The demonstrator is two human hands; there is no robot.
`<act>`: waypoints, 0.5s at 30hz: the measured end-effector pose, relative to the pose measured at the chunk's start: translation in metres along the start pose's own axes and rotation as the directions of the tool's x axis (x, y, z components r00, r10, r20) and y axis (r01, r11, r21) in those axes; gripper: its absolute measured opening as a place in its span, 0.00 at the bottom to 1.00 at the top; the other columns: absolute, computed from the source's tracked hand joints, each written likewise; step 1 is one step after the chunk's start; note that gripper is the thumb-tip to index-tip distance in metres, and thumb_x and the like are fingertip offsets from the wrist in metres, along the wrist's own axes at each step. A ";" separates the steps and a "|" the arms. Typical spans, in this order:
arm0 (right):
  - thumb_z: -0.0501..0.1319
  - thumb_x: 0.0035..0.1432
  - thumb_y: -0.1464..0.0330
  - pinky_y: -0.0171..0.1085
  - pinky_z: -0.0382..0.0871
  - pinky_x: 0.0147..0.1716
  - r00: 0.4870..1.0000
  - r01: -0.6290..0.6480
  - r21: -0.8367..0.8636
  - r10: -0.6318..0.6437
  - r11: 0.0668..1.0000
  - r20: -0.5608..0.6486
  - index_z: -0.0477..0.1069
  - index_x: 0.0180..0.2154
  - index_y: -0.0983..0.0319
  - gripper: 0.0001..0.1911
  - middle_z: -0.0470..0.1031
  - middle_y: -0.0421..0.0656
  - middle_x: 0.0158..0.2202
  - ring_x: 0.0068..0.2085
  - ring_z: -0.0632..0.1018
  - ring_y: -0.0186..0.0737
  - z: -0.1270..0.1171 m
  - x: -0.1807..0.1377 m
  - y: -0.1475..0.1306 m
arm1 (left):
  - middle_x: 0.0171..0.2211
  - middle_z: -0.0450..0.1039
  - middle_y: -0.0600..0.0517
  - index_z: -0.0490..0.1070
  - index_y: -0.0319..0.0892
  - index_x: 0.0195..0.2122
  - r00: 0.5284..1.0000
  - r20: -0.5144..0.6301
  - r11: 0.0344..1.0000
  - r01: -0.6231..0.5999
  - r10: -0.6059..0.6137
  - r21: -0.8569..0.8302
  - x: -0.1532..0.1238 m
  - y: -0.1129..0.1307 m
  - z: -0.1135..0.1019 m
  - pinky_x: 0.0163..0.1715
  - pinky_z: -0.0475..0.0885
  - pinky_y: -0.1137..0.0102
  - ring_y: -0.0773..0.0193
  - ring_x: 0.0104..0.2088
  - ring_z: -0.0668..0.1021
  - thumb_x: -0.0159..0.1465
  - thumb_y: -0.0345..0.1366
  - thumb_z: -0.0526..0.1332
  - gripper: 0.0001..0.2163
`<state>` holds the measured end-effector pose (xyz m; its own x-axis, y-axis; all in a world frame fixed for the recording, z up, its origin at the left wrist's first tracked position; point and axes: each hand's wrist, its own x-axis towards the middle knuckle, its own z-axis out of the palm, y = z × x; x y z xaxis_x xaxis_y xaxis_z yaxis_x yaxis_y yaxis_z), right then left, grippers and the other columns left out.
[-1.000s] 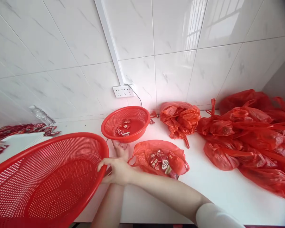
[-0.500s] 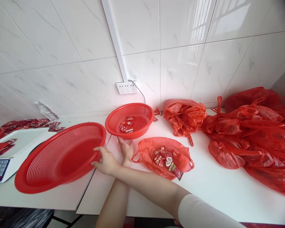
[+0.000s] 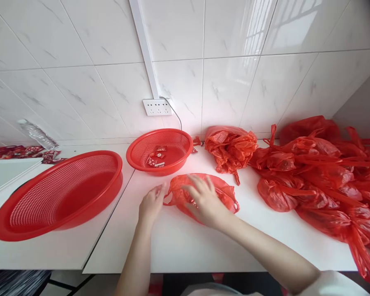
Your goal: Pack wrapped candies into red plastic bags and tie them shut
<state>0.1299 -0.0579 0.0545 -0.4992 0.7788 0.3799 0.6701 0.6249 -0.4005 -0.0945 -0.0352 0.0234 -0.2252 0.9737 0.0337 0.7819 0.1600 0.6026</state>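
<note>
A red plastic bag [image 3: 180,191] lies spread on the white table, its mouth facing up. Small red packets in it are mostly hidden by my right hand [image 3: 205,201], which hovers over the bag with fingers spread and nothing in them. At the bag's left handle loop, my left hand [image 3: 151,204] has its fingers drawn together on the loop's edge; the exact grip is partly hidden. Behind the hands sits a red mesh basket [image 3: 180,162] with several small packets [image 3: 157,155] in it. A larger red mesh basket [image 3: 94,201] rests tilted on the left.
Crumpled red bags [image 3: 231,148] lie by the tiled wall. Filled, knotted red bags [image 3: 320,185] pile up at the right. A white tray [image 3: 10,174], red packets [image 3: 15,152] and a clear plastic bottle [image 3: 38,133] are at far left. A socket strip [image 3: 157,107] is on the wall.
My right hand has let go of the large basket and moved right over the bag. My left hand has left the smaller basket's underside and come to the bag's handle.
</note>
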 end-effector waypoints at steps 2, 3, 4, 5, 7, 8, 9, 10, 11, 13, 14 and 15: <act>0.63 0.54 0.71 0.69 0.46 0.60 0.980 -0.199 -0.160 0.195 0.967 -0.040 0.61 0.60 0.61 0.32 0.55 0.60 0.66 0.66 0.57 0.63 -0.013 -0.027 0.029 | 0.46 0.78 0.47 0.76 0.47 0.42 0.999 0.048 1.000 0.003 -0.002 -0.018 -0.019 0.000 0.000 0.43 0.72 0.61 0.49 0.46 0.78 0.61 0.54 0.55 0.19; 0.65 0.52 0.71 0.68 0.51 0.59 0.953 -0.302 -0.214 0.295 0.929 -0.066 0.60 0.61 0.61 0.35 0.56 0.61 0.65 0.65 0.59 0.65 -0.018 -0.040 0.042 | 0.47 0.78 0.48 0.76 0.47 0.41 0.998 0.060 0.999 0.011 -0.008 -0.039 -0.027 0.000 0.000 0.43 0.72 0.62 0.50 0.45 0.79 0.61 0.54 0.56 0.18; 0.65 0.52 0.71 0.65 0.58 0.56 0.918 -0.396 -0.238 0.390 0.887 -0.074 0.60 0.61 0.61 0.36 0.61 0.61 0.63 0.62 0.65 0.65 -0.024 -0.052 0.054 | 0.47 0.78 0.48 0.76 0.47 0.39 0.998 0.058 0.998 0.022 -0.018 -0.067 -0.033 0.000 0.000 0.44 0.72 0.62 0.51 0.44 0.79 0.61 0.53 0.57 0.17; 0.63 0.53 0.73 0.60 0.66 0.51 0.879 -0.473 -0.234 0.474 0.849 -0.057 0.61 0.61 0.60 0.33 0.69 0.59 0.57 0.55 0.73 0.61 -0.030 -0.062 0.065 | 0.48 0.77 0.48 0.76 0.47 0.38 0.999 0.046 0.994 0.032 -0.028 -0.102 -0.039 0.000 -0.001 0.45 0.72 0.62 0.52 0.43 0.79 0.61 0.52 0.57 0.16; 0.57 0.57 0.73 0.48 0.73 0.38 0.818 -0.567 -0.130 0.575 0.813 0.025 0.65 0.56 0.59 0.25 0.80 0.50 0.39 0.39 0.81 0.51 -0.047 -0.073 0.083 | 0.51 0.75 0.48 0.75 0.46 0.34 0.999 -0.001 0.979 0.037 -0.038 -0.200 -0.044 0.005 -0.009 0.47 0.72 0.62 0.53 0.45 0.79 0.60 0.50 0.59 0.14; 0.56 0.58 0.72 0.43 0.73 0.32 0.809 -0.584 -0.024 0.584 0.811 0.062 0.67 0.54 0.59 0.21 0.80 0.45 0.30 0.31 0.80 0.46 -0.058 -0.075 0.089 | 0.53 0.74 0.48 0.75 0.45 0.32 0.999 -0.027 0.964 0.022 -0.031 -0.265 -0.044 0.010 -0.016 0.49 0.72 0.62 0.52 0.47 0.78 0.59 0.49 0.61 0.13; 0.56 0.59 0.70 0.40 0.72 0.28 0.817 -0.577 0.118 0.572 0.808 0.073 0.68 0.51 0.59 0.18 0.78 0.41 0.25 0.26 0.78 0.42 -0.069 -0.073 0.094 | 0.55 0.73 0.48 0.74 0.44 0.30 0.998 -0.060 0.940 -0.005 -0.017 -0.341 -0.043 0.017 -0.025 0.50 0.71 0.62 0.52 0.49 0.77 0.58 0.48 0.62 0.12; 0.57 0.59 0.67 0.37 0.71 0.25 0.834 -0.539 0.280 0.550 0.795 0.045 0.68 0.50 0.60 0.16 0.76 0.39 0.22 0.23 0.76 0.39 -0.081 -0.068 0.097 | 0.56 0.72 0.48 0.74 0.44 0.31 0.997 -0.082 0.903 -0.033 -0.003 -0.428 -0.040 0.026 -0.035 0.51 0.71 0.62 0.51 0.52 0.76 0.57 0.47 0.63 0.11; 0.59 0.59 0.64 0.36 0.70 0.23 0.847 -0.467 0.443 0.531 0.765 -0.025 0.68 0.49 0.61 0.16 0.75 0.38 0.21 0.21 0.75 0.37 -0.093 -0.061 0.098 | 0.54 0.74 0.48 0.75 0.44 0.32 0.995 -0.097 0.858 -0.070 0.024 -0.508 -0.036 0.037 -0.045 0.53 0.69 0.60 0.51 0.54 0.74 0.58 0.46 0.63 0.11; 0.62 0.57 0.62 0.35 0.72 0.24 0.810 -0.243 0.682 0.531 0.690 -0.249 0.68 0.47 0.62 0.17 0.75 0.38 0.25 0.22 0.75 0.35 -0.114 -0.041 0.094 | 0.49 0.77 0.48 0.76 0.43 0.31 0.976 -0.203 0.746 -0.196 0.083 -0.636 -0.028 0.063 -0.066 0.57 0.66 0.58 0.51 0.54 0.75 0.60 0.45 0.62 0.11; 0.64 0.57 0.62 0.36 0.74 0.26 0.756 -0.118 0.732 0.539 0.671 -0.372 0.68 0.45 0.61 0.16 0.76 0.39 0.27 0.25 0.77 0.35 -0.122 -0.031 0.090 | 0.48 0.78 0.48 0.76 0.42 0.32 0.957 -0.273 0.699 -0.264 0.101 -0.665 -0.024 0.077 -0.076 0.58 0.65 0.58 0.52 0.53 0.75 0.59 0.44 0.63 0.10; 0.65 0.56 0.62 0.36 0.76 0.30 0.692 -0.011 0.740 0.539 0.673 -0.480 0.69 0.44 0.60 0.15 0.76 0.40 0.30 0.28 0.78 0.35 -0.127 -0.020 0.083 | 0.48 0.78 0.49 0.76 0.42 0.32 0.935 -0.328 0.654 -0.331 0.133 -0.680 -0.021 0.091 -0.083 0.58 0.65 0.57 0.52 0.54 0.75 0.59 0.42 0.64 0.09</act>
<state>0.2655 -0.0287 0.1196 0.2792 0.8496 0.4475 0.0503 0.4524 -0.8904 -0.0669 -0.0544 0.1439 -0.2973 0.8789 0.3731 0.1906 -0.3283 0.9252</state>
